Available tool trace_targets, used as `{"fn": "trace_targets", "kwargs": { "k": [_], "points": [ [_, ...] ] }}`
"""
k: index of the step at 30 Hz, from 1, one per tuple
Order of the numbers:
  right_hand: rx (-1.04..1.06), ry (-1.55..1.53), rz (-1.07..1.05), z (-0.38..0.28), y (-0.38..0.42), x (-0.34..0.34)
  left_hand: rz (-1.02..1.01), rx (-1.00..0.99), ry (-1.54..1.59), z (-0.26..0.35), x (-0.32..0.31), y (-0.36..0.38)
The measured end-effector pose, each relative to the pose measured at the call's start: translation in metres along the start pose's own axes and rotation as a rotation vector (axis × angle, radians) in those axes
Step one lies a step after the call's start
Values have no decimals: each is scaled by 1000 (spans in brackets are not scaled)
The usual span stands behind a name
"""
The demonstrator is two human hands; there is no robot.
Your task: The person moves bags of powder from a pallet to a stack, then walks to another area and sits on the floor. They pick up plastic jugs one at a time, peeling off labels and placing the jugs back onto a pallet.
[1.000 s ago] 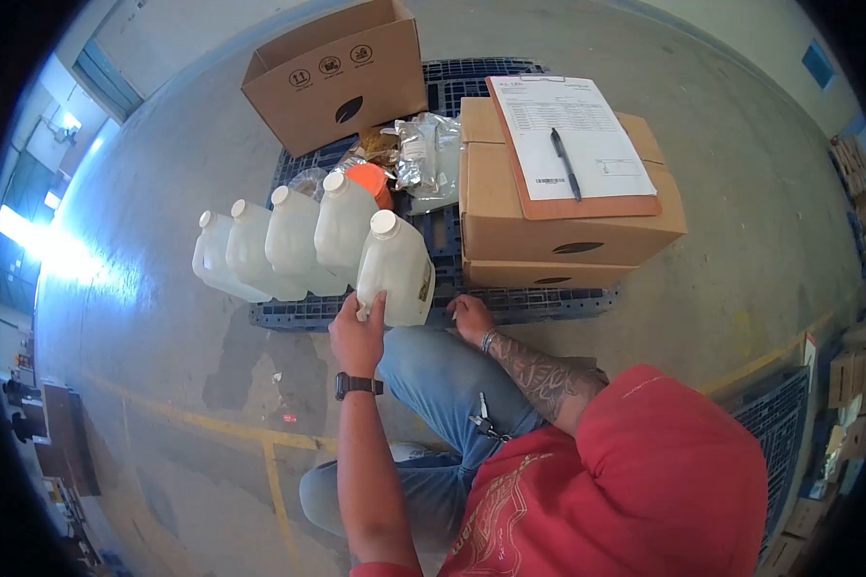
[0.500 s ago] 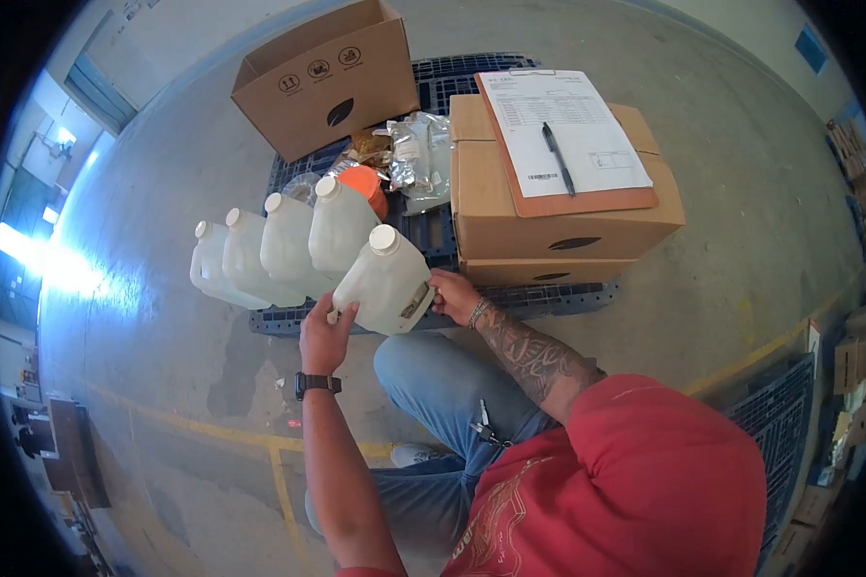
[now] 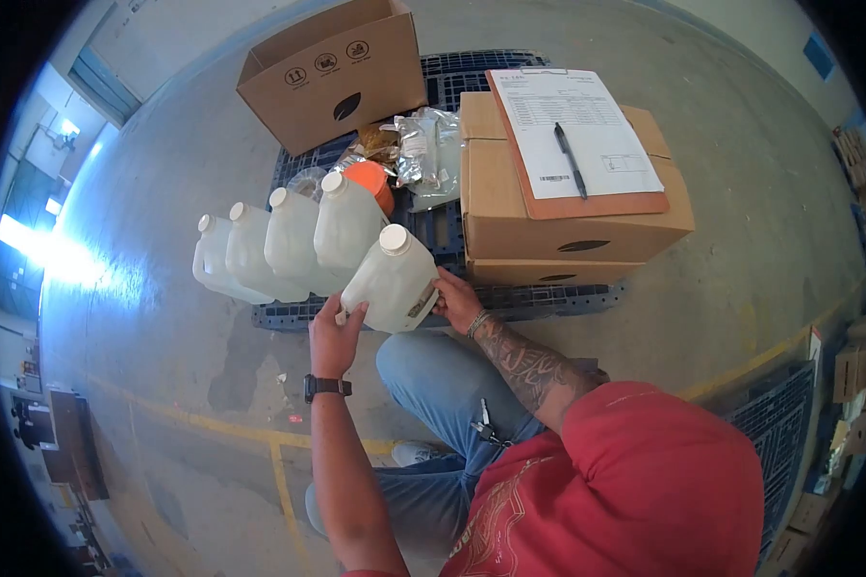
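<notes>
A translucent white plastic jug (image 3: pixel 393 281) with a white cap is between my hands, tilted, above the near edge of the pallet. My left hand (image 3: pixel 336 332) grips its lower left side by the handle. On the opposite side my right hand (image 3: pixel 456 299) holds the jug near a small label (image 3: pixel 421 302) whose print is too small to read. To the left, several similar jugs stand in a row, the closest being a capped jug (image 3: pixel 344 226). Behind them are an orange lid or tub (image 3: pixel 370 183) and silvery plastic bags (image 3: pixel 418 152).
An open cardboard box (image 3: pixel 329 82) stands at the back of the dark plastic pallet (image 3: pixel 510 310). On the right, stacked cartons (image 3: pixel 575 240) carry a clipboard (image 3: pixel 587 144) with a printed sheet and a pen (image 3: pixel 570 159). Another pallet (image 3: pixel 775 442) lies at the right.
The held jug shifts slightly to the right in view, with both hands still on it. The surrounding boxes and pallet also shift slightly right as the camera view moves.
</notes>
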State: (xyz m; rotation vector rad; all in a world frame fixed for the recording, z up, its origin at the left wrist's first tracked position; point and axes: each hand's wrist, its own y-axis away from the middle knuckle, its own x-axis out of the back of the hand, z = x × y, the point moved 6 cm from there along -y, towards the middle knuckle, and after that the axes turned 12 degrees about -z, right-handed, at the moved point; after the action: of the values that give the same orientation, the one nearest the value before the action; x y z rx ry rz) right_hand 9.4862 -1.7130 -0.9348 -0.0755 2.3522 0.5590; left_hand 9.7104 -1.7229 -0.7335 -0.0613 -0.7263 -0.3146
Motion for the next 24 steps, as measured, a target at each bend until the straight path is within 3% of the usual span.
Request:
{"fn": "trace_targets", "kwargs": {
  "k": [8,24],
  "points": [
    [71,-85,153,6,6,-22,14,-22,-1,3,-1,0],
    [150,-102,121,18,-17,3,-73,6,-96,6,2,-4]
  ]
}}
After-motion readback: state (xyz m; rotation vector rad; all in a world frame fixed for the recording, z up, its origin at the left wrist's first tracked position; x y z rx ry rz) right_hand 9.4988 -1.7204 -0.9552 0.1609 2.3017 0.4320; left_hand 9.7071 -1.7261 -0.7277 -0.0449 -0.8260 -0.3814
